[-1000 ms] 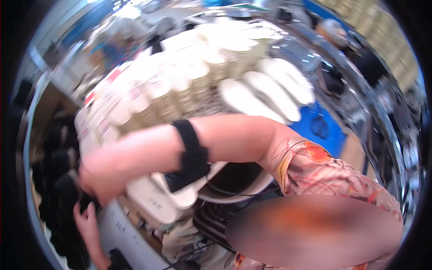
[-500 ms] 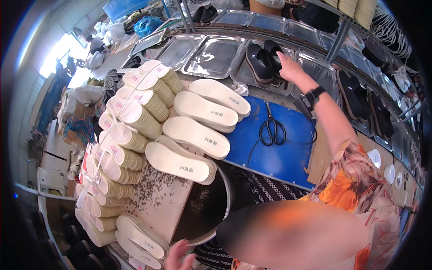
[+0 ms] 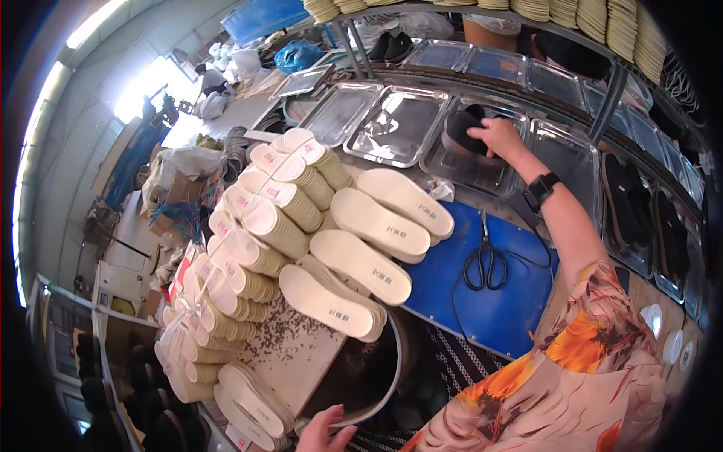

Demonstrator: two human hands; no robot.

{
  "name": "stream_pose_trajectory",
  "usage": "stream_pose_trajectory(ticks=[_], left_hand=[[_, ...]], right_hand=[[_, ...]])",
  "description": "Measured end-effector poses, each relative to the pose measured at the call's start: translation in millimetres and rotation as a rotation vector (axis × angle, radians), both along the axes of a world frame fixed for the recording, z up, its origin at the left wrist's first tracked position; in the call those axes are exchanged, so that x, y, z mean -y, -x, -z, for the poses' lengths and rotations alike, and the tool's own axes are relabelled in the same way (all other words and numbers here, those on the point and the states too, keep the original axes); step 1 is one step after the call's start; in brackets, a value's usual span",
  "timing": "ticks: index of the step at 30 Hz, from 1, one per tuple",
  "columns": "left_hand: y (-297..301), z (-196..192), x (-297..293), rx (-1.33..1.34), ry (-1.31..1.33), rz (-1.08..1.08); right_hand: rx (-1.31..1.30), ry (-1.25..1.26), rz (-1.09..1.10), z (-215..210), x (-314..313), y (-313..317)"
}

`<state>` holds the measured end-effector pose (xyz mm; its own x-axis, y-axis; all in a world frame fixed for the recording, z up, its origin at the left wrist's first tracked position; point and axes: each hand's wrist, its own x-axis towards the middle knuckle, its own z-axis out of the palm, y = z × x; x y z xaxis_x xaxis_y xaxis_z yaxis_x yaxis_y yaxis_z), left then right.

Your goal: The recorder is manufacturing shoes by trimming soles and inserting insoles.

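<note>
Your right hand (image 3: 498,135) has its fingers curled down over a black shoe upper (image 3: 465,129) lying in a steel tray (image 3: 482,169) on the far shelf; the grip looks closed on its top edge. It should be light and floppy, so pinch a folded edge, not the middle. Your left hand (image 3: 325,431) hangs open, empty, by the rim of a dark bowl (image 3: 376,377), below stacked white insoles (image 3: 361,256).

— What differs from a second ago?
— The right hand (image 3: 497,135), then low at the left over dark shoes, now lies on the black shoe (image 3: 463,124) in a steel tray (image 3: 482,169) at the worktop's far edge; the left hand (image 3: 325,431) shows lower.
</note>
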<state>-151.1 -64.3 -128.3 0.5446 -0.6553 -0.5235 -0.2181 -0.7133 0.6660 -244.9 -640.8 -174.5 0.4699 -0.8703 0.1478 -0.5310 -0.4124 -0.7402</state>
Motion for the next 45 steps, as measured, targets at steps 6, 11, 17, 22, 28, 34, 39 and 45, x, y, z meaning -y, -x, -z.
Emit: stream_pose_trajectory(ticks=[6,11,17,22,28,34,39,45], left_hand=[[-5,8,-48,0.148,-0.322,0.208],[20,39,-74,0.093,0.347,-0.530],[40,131,-81,-0.137,0.704,-1.170],[18,199,-104,0.173,0.786,-1.042],[3,182,-104,0.550,0.404,-1.007],[14,108,-72,0.291,0.033,-0.655],[1,131,-18,0.674,-0.408,-0.353],[-2,156,-47,0.824,-0.061,-0.456]], right_hand=[[0.270,0.073,-0.479,-52,-191,18],[0.174,0.784,-1.104,-23,-370,9],[-0.221,0.299,-1.684,44,-485,-14],[-0.260,-0.733,-1.542,56,-457,2],[0.092,-1.172,-0.647,51,-340,52],[-0.313,-0.241,0.009,92,-209,78],[-0.747,0.121,-0.005,137,-179,64],[-0.596,0.082,0.129,177,-156,82]])
